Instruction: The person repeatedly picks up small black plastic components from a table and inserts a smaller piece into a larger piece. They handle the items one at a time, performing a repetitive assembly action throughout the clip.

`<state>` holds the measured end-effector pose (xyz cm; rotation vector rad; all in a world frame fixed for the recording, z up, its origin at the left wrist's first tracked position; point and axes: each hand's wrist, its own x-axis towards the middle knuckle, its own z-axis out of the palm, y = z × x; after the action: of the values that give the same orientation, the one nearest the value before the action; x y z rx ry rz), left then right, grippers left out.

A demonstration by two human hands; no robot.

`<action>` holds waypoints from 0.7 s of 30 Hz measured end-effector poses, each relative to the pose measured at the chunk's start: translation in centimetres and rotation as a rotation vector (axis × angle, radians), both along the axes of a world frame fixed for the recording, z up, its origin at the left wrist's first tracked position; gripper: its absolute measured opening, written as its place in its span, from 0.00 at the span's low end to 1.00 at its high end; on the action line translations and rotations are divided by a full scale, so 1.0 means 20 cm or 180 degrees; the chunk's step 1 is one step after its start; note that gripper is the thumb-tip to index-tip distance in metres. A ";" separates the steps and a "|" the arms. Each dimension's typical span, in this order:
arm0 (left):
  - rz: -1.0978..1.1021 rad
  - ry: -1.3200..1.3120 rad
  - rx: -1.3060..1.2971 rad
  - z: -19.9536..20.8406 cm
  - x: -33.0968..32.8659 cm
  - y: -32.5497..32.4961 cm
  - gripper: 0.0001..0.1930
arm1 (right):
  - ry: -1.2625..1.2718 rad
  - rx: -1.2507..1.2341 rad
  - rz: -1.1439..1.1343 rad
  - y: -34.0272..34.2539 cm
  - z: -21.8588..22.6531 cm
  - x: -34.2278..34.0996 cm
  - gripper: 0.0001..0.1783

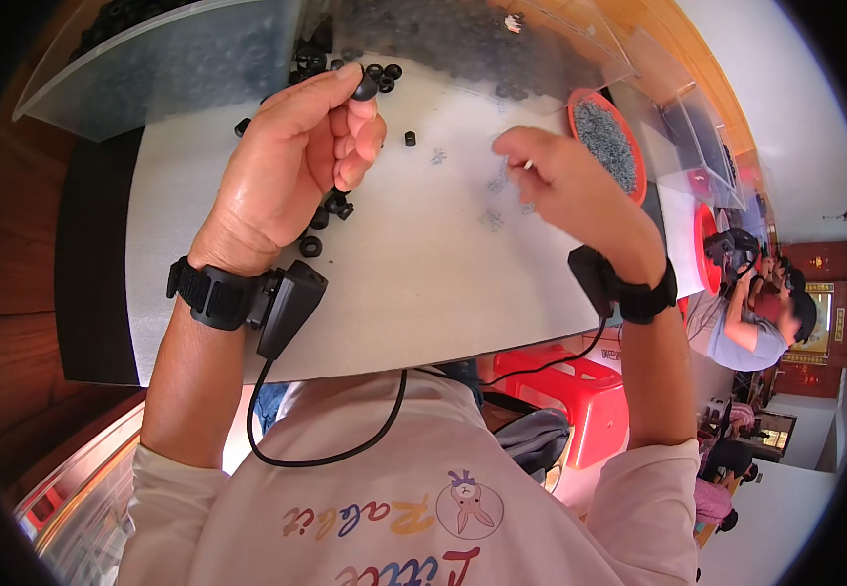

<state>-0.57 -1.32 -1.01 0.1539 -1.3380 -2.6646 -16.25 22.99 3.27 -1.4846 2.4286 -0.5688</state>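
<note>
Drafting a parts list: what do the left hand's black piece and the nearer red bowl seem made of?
Black piece: plastic or rubber, can't tell which; smooth, with a soft sheen. Nearer red bowl: probably plastic, from its even colour and smooth rim.

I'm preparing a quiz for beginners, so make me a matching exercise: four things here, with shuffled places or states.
1. Left hand
2. Right hand
3. Round bowl
4. Stool

A. Filled with small grey pieces
B. Red, beyond the tabletop's near edge
C. Pinching a black rounded piece
D. Fingers curled, nearest the grey pieces

Pairs: 1-C, 2-D, 3-A, 4-B
</note>
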 end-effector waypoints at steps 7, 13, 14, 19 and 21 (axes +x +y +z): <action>-0.0146 0.0115 0.0174 0.00 -0.01 -0.01 0.17 | 0.0518 0.0957 0.0067 0.03 -0.03 -0.15 0.09; -0.0062 0.0085 0.0130 -0.01 0.00 -0.01 0.17 | -0.0777 0.0264 -0.0116 -0.10 0.02 0.00 0.11; -0.0051 0.0073 0.0105 -0.01 0.00 -0.01 0.18 | -0.0958 0.0149 -0.0225 -0.11 0.03 0.00 0.11; -0.0037 0.0070 0.0076 0.01 0.00 0.00 0.19 | -0.0019 0.0301 -0.0218 -0.03 0.00 -0.20 0.11; -0.0020 0.0072 0.0054 0.01 0.01 -0.01 0.19 | 0.0370 0.0405 -0.0162 -0.01 -0.04 -0.25 0.12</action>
<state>-0.44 -1.43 -0.80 0.1213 -1.3118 -2.6753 -21.26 22.74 2.47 -1.4454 2.5443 -0.3389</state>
